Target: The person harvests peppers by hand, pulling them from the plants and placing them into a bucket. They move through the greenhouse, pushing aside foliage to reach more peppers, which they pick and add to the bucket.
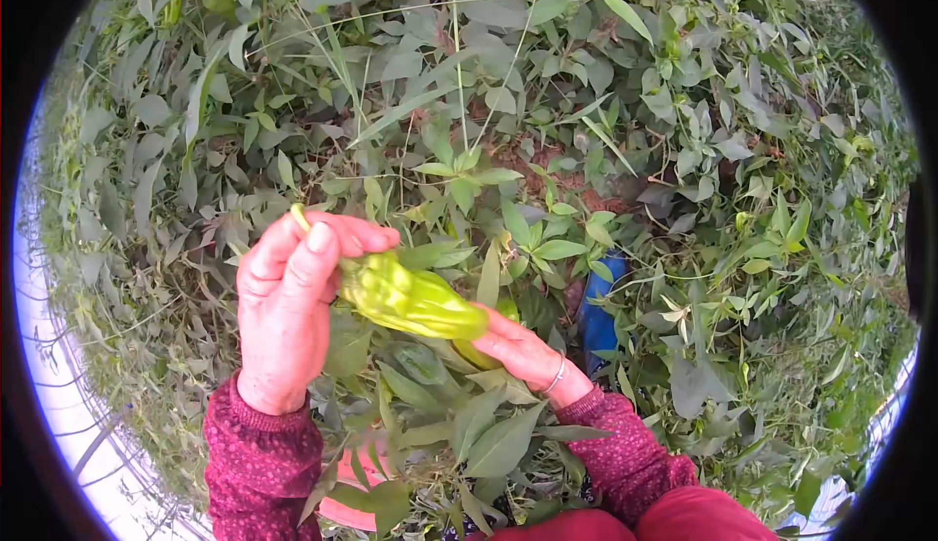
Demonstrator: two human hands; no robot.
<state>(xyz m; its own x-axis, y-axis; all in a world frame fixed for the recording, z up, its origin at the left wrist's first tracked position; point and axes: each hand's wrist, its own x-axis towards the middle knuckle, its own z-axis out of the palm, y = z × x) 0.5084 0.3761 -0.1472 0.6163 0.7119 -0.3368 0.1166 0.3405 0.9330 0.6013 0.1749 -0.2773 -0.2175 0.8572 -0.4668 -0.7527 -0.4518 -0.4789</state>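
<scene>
A wrinkled light-green pepper [415, 299] lies across the space between my two hands. Its stem end is pinched in my left hand [298, 272], with the pale stem sticking up above the thumb. My right hand [523, 350], with a thin bracelet at the wrist, is behind and below the pepper's other end. The fingertips there are hidden behind the pepper and leaves, along with part of another yellow-green pepper [474, 353], so what this hand grips is not clear.
Dense leafy plants surround both hands. A blue object [601, 306] stands among the leaves right of my right hand. Below my left hand, a pink-red container rim [347, 514] shows through foliage. Long grass stems [457, 62] rise ahead.
</scene>
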